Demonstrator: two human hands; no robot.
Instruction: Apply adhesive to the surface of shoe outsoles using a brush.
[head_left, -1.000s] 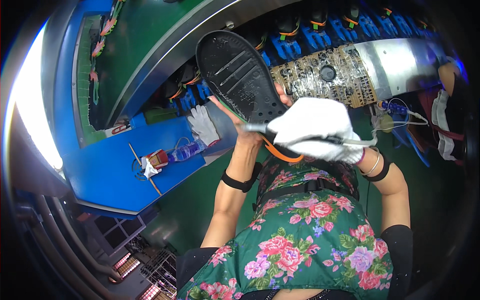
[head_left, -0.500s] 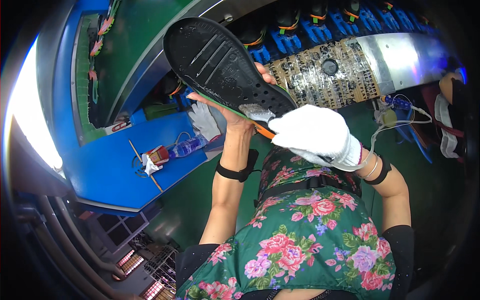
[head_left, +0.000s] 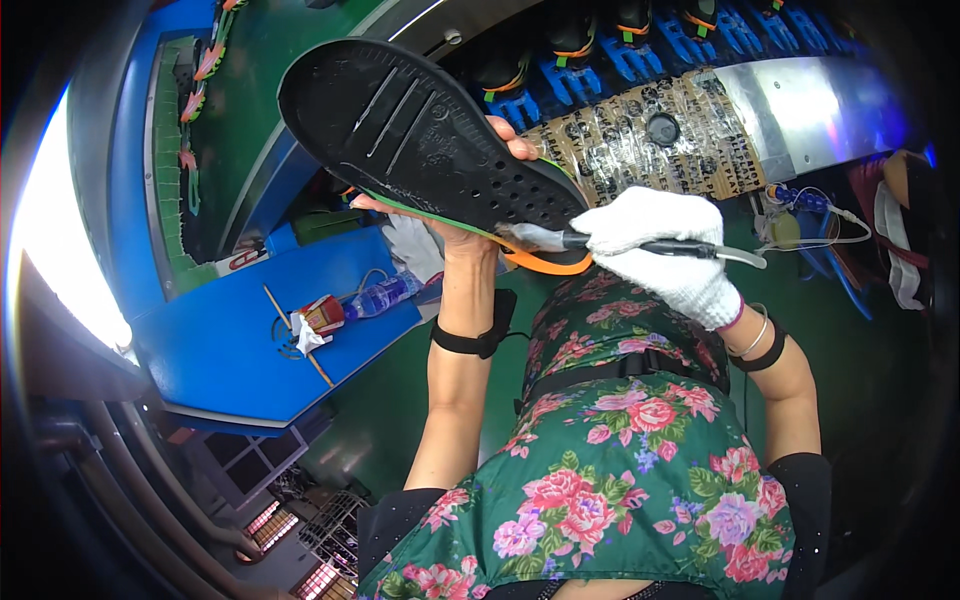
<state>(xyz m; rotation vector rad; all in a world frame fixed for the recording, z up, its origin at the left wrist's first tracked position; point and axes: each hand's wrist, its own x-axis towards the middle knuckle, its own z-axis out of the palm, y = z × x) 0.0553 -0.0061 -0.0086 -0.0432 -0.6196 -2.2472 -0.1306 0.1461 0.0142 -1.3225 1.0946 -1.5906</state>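
And here we are, mid-brushwork! The left hand (head_left: 462,236), bare, has a firm grip across the large black rubber shoe sole with its green-and-orange edge (head_left: 430,140), fingers showing on the far side and thumb side beneath. That sole is up in the air in front of the body, tilted, its broad rounded end pointing away to the upper left. Over to the right hand (head_left: 655,245), in a white knitted glove: it's closed around a black-handled brush with pale bristles (head_left: 574,241), a pale flexible tube (head_left: 743,257) at the handle's rear (feeding what, I cannot tell). Bristles right at the near edge, beside the small round holes, where the orange begins!

This looks like the edge-brushing step. The next stroke, I'd judge, calls for a steady left grip and light bristle pressure along that rim, keeping clear of the outer side. Off to the left, a blue desk (head_left: 215,345) carries a clear bluish plastic bottle (head_left: 378,298) and a spare white glove (head_left: 412,247).
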